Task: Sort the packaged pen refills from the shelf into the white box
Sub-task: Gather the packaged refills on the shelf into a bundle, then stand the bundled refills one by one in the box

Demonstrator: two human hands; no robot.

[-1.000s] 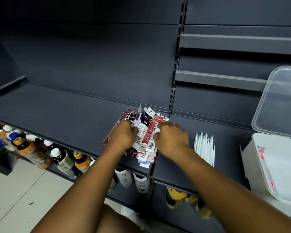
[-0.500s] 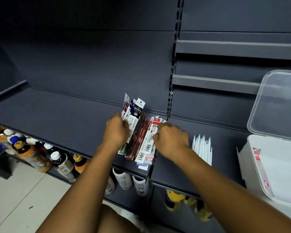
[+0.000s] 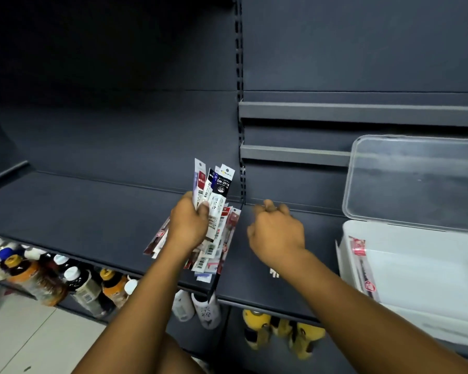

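Firstly, far left, lower tier: bottles (image 3: 38, 276) with white, blue and orange caps, standing in a row beneath the shelf (image 3: 79, 217), a dark grey board with a dark back panel. Floor (image 3: 25, 341): pale tiles, bottom left.

Centre-left: left hand (image 3: 189, 225), raised just above the shelf, fingers and thumb clamped round a bunch of refills (image 3: 219, 187). The bunch stands near upright and fans out above the fist. Its top packets are white, red and black, one printed DM-2018. The thumb presses across the front packet.

Directly under that hand and a little to its right: pile (image 3: 212, 256) of more packets, lying flat on the shelf, red and white with barcodes, lower ends reaching over the front edge. Where the held bunch ends and the pile begins is hidden by the hand.

Centre: right hand (image 3: 277, 230), back to the camera, hovering over the next shelf board, just right of the pile and apart from it. Fingers curled under; nothing seen in them.

Below centre, lower tier: white bottles (image 3: 206, 311), then yellow bottles (image 3: 281, 330).

Right: box (image 3: 430, 271), white, on the shelf, well apart from the pile. Clear lid (image 3: 416, 179) stands open behind it. One packet (image 3: 362, 265) lies inside against the left wall.
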